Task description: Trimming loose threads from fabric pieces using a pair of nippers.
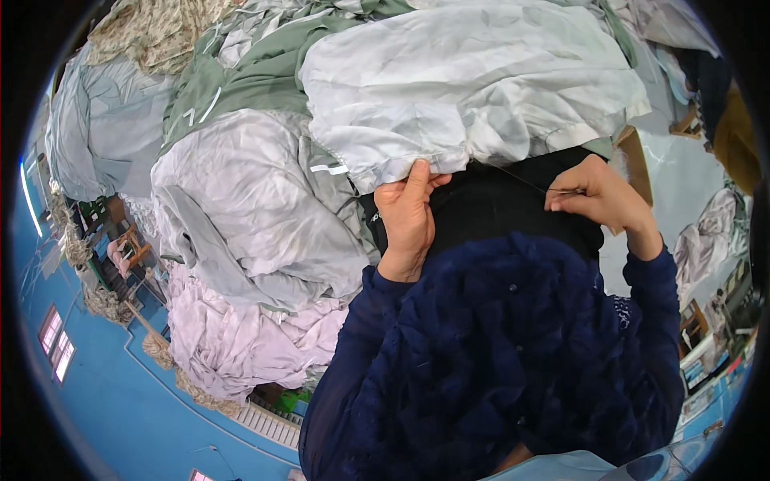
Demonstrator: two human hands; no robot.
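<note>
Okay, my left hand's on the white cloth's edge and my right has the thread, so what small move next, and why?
Probably bring the right hand back toward the edge of the white cloth: the thread between them already runs nearly straight, suggesting little slack, and the left hand has the edge pinched.

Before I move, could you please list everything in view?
Wrinkled cloth: one, white, top
Thin thread: one, dark, centre-right
Draped fabric: one heap, green, upper left
Bulky fabric: one heap, grey, centre-left
Rumpled fabric: one heap, pink, lower left
Patterned fabric: one heap, beige, top left
Lap cloth: one, black, centre
Gathered blouse: one, navy, bottom
Background clutter: uncountable, mixed, sides
Left hand: one, bare, pinching wrinkled cloth
Right hand: one, bare, pinching thread
</note>
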